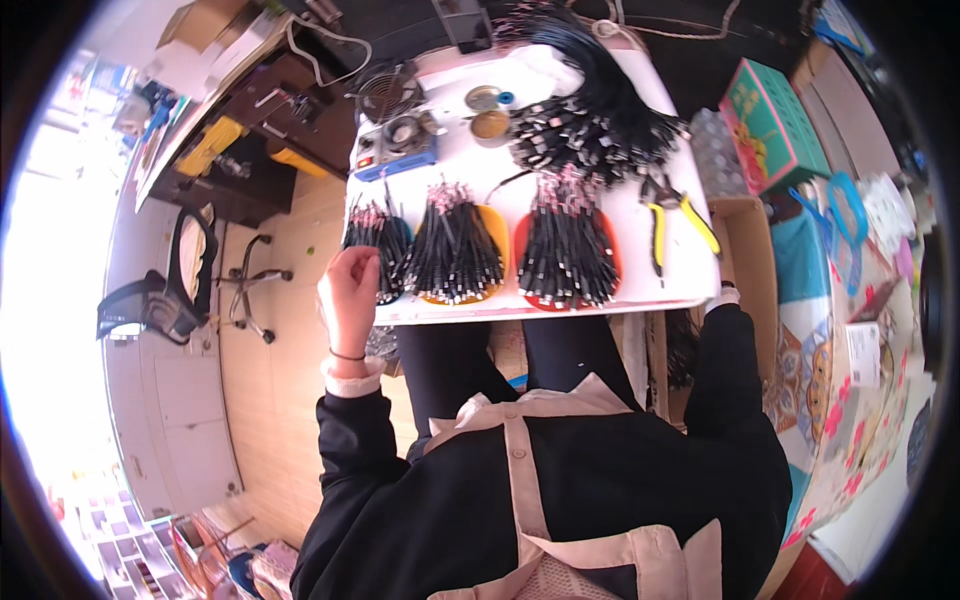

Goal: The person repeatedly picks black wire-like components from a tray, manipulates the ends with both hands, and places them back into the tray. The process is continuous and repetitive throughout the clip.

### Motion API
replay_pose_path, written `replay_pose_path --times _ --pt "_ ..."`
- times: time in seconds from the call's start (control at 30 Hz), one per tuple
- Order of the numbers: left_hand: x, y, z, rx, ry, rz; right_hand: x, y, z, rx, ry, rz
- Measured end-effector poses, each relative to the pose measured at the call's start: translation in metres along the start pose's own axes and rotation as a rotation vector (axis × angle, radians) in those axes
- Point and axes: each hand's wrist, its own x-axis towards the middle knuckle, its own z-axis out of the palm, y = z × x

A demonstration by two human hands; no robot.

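My left hand [348, 295] is at the front left of the white table, its fingers curled closed beside the leftmost bundle of short black cables [374, 226]. Whatever those fingers may hold is hidden. That bundle lies on a teal dish [403, 232]. To its right, a second cable bundle [455, 250] rests on a yellow dish [497, 232], and a third [567, 255] on a red dish [613, 245]. My right arm [727, 350] reaches down past the table's right side, by an open cardboard box [752, 250]. Beyond its white cuff [727, 296], my right hand barely shows and its fingers are hidden.
Yellow-handled pliers [658, 238] lie at the table's right. A blue-based device [400, 145], a small fan [388, 92] and round tins [490, 126] stand behind the dishes. Long black cables [600, 80] heap at the back. A green box [775, 125] stands right; an office chair [165, 290] left.
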Motion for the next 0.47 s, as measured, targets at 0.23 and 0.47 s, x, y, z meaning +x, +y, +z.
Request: replay_pose_path --times 0.23,0.47 --pt "0.031 -0.042 0.014 0.238 0.070 0.088 -0.007 -0.022 -0.018 0.201 0.022 0.023" --pt "0.035 -0.059 0.031 0.247 0.093 0.133 -0.092 -0.093 -0.082 -0.039 0.174 0.251"
